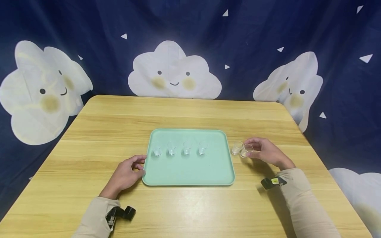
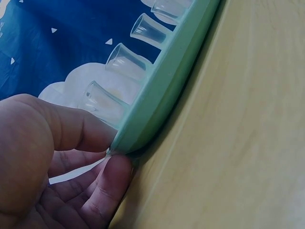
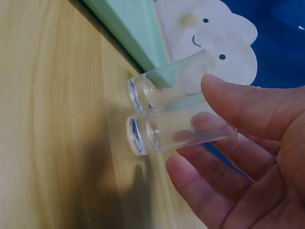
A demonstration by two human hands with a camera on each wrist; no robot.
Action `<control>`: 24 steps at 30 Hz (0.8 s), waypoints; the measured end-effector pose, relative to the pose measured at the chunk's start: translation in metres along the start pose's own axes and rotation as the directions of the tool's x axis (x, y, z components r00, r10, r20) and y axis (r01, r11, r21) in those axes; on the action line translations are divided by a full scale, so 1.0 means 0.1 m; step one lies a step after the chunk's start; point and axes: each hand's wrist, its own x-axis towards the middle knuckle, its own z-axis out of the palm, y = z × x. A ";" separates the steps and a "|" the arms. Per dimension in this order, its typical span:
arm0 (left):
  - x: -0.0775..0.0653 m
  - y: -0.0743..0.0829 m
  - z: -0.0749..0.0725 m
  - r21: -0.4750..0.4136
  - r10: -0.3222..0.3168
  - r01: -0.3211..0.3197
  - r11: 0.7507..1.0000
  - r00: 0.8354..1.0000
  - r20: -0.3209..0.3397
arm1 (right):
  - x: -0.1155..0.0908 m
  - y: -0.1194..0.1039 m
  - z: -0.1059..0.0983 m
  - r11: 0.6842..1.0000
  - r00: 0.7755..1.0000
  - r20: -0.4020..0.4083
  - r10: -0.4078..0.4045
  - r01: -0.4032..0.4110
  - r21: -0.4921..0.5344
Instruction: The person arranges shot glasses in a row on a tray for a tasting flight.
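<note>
A mint-green tray (image 1: 190, 170) lies on the wooden table, with several small clear shot glasses (image 1: 187, 148) standing in a row across its back half. My left hand (image 1: 126, 173) pinches the tray's left rim, its fingertips on the edge in the left wrist view. Just off the tray's right side, my right hand (image 1: 266, 152) holds a clear shot glass (image 3: 181, 124) between thumb and fingers. A second shot glass (image 3: 164, 83) is right beside it, the two seeming to touch. Whether the held glass rests on the table is hard to tell.
The light wooden table (image 1: 190, 211) reaches back to a dark blue curtain (image 1: 190, 19) printed with smiling clouds. Black wrist cameras (image 1: 129, 213) are strapped over both beige sleeves.
</note>
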 end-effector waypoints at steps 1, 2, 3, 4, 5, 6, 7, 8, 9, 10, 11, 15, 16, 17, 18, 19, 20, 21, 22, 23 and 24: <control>0.01 0.00 0.00 -0.001 0.003 -0.003 1.000 1.000 -0.003 | 0.00 0.00 -0.01 1.000 1.000 -0.007 -0.003 0.003 -0.003; 0.01 0.00 0.00 -0.003 0.007 -0.007 1.000 1.000 -0.004 | 0.00 -0.01 -0.01 1.000 1.000 -0.013 -0.008 0.008 -0.007; 0.02 0.01 0.00 -0.005 0.003 -0.003 1.000 1.000 -0.004 | 0.00 -0.01 -0.02 1.000 1.000 -0.016 -0.018 0.018 -0.012; 0.01 0.01 0.00 -0.003 0.001 -0.001 1.000 1.000 0.001 | 0.00 -0.02 -0.02 1.000 1.000 -0.016 -0.020 0.019 -0.016; 0.01 0.01 0.00 -0.003 -0.001 0.001 1.000 1.000 0.004 | 0.00 -0.02 -0.02 1.000 1.000 -0.017 -0.022 0.022 -0.022; 0.00 0.01 0.00 -0.003 -0.003 0.003 1.000 1.000 0.009 | -0.01 -0.03 -0.03 0.999 1.000 -0.017 -0.023 0.023 -0.026; 0.00 0.01 0.00 -0.004 -0.005 0.005 1.000 1.000 0.011 | -0.01 -0.03 -0.03 0.999 1.000 -0.015 -0.024 0.024 -0.033; 0.00 0.01 0.00 -0.003 -0.004 0.004 1.000 1.000 0.016 | -0.01 -0.04 -0.04 0.999 1.000 -0.014 -0.027 0.026 -0.040; 0.00 0.01 0.00 -0.005 -0.004 0.004 1.000 1.000 0.017 | -0.01 -0.05 -0.05 0.999 1.000 -0.016 -0.026 0.025 -0.045; 0.00 0.00 0.00 -0.005 0.003 -0.003 1.000 1.000 0.017 | -0.01 -0.05 -0.05 0.999 1.000 -0.017 -0.019 0.018 -0.047; 0.00 0.00 0.00 -0.009 0.008 -0.008 1.000 1.000 0.013 | -0.01 -0.06 -0.06 0.998 1.000 -0.022 -0.020 0.019 -0.052; 0.02 0.00 0.00 -0.005 0.019 -0.019 1.000 1.000 0.003 | -0.02 -0.10 -0.08 0.998 0.999 -0.034 -0.020 0.018 -0.062; 0.02 0.00 0.00 0.002 0.021 -0.021 1.000 1.000 0.003 | -0.02 -0.11 -0.08 0.998 0.999 -0.033 -0.021 0.019 -0.060; 0.02 0.00 0.00 0.006 0.022 -0.022 1.000 1.000 0.004 | -0.03 -0.12 -0.08 0.998 0.999 -0.033 -0.022 0.020 -0.057; 0.02 -0.01 0.00 0.011 0.023 -0.023 1.000 1.000 0.004 | -0.03 -0.13 -0.08 0.998 0.999 -0.030 -0.025 0.023 -0.051; 0.02 -0.01 0.00 0.013 0.022 -0.022 1.000 1.000 0.004 | -0.04 -0.15 -0.08 0.999 0.999 -0.029 -0.027 0.025 -0.044; 0.01 -0.01 0.00 0.016 0.020 -0.020 1.000 1.000 0.003 | -0.04 -0.16 -0.08 0.999 0.999 -0.027 -0.032 0.031 -0.037; 0.01 -0.01 0.00 0.017 0.018 -0.018 1.000 1.000 0.002 | -0.05 -0.17 -0.07 0.999 0.999 -0.027 -0.035 0.034 -0.031; 0.01 -0.02 0.00 0.017 0.017 -0.017 1.000 1.000 0.003 | -0.05 -0.18 -0.07 0.999 0.999 -0.026 -0.040 0.039 -0.026; 0.01 -0.02 0.00 0.016 0.015 -0.015 1.000 1.000 0.003 | -0.05 -0.19 -0.07 0.999 0.999 -0.026 -0.042 0.041 -0.023; 0.00 -0.02 0.00 0.016 0.012 -0.013 1.000 1.000 0.003 | -0.05 -0.19 -0.07 0.999 0.999 -0.026 -0.044 0.044 -0.021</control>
